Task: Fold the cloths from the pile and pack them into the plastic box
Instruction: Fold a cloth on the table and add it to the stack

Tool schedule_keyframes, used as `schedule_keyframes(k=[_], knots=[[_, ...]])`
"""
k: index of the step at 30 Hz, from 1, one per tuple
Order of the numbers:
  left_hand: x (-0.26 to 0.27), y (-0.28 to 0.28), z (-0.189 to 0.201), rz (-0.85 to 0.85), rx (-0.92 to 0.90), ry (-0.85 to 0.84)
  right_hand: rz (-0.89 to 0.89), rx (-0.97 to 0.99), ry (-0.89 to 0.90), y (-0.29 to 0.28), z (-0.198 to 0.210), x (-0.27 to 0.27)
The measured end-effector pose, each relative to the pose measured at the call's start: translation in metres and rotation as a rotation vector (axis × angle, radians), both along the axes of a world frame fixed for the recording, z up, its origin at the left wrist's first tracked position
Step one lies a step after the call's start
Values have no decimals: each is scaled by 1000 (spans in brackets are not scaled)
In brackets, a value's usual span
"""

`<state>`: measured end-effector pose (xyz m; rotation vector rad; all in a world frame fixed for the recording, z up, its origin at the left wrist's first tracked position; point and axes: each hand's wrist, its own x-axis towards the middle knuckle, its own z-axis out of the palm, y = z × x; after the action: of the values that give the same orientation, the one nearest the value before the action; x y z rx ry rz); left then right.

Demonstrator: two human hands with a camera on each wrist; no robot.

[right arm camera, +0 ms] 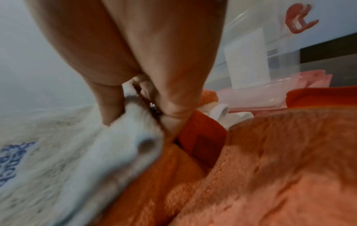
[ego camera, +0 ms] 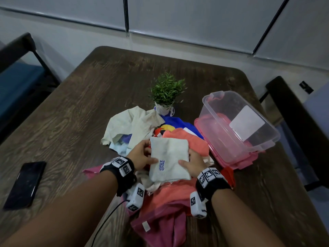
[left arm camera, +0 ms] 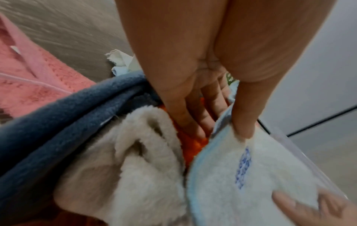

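The left hand (ego camera: pixel 140 155) and the right hand (ego camera: pixel 193 162) hold a folded white cloth (ego camera: pixel 169 158) between them, over the pile (ego camera: pixel 160 132) on the tabletop (ego camera: pixel 89 97). The left grip pinches the cloth's left edge: in the left wrist view the thumb (left arm camera: pixel 244 122) presses on top and the fingers (left arm camera: pixel 193 116) lie underneath, against orange fabric. The right grip pinches the right edge the same way, thumb (right arm camera: pixel 110 107) on top and fingers (right arm camera: pixel 173 116) curled below, with a ring on one of them. Blue stitched lettering (ego camera: pixel 162 165) runs along the cloth between the two grips.

Under the grips lie an orange cloth (ego camera: pixel 170 193) and a pink cloth (ego camera: pixel 160 227); beyond them the pile holds a cream cloth (ego camera: pixel 131 125) and a blue cloth (ego camera: pixel 178 123). The left wrist view also shows a dark blue-grey cloth (left arm camera: pixel 67 116) and a beige fleecy cloth (left arm camera: pixel 135 160) beside the left grip.

The box (ego camera: pixel 238 120), clear plastic with a white label, stands tilted to the right of the right grip and a little beyond it, resting on its pink lid (ego camera: pixel 229 161). No cloth shows inside it. A small plant (ego camera: pixel 166 90) stands beyond the pile. A dark phone (ego camera: pixel 25 182) lies well to the left of the left grip.
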<state>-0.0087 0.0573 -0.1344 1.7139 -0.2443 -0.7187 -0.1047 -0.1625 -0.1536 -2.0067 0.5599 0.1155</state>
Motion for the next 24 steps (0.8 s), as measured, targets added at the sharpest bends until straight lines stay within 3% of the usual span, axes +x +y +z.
schedule_keyframes(k=[3,8,12,19,24], knots=[[-3,-2,-3,-23,3,-107,-34,91,-55,-1,8,1],[-5,-4,-1,135,-160,-17,-75,269,-119,-7,7,0],[-4,1,-1,134,-188,6,-66,257,-208,-9,15,0],[-11,3,10,169,-343,81,-40,411,-123,-2,31,-7],[-9,2,16,206,-338,136,-203,598,-57,5,40,-14]])
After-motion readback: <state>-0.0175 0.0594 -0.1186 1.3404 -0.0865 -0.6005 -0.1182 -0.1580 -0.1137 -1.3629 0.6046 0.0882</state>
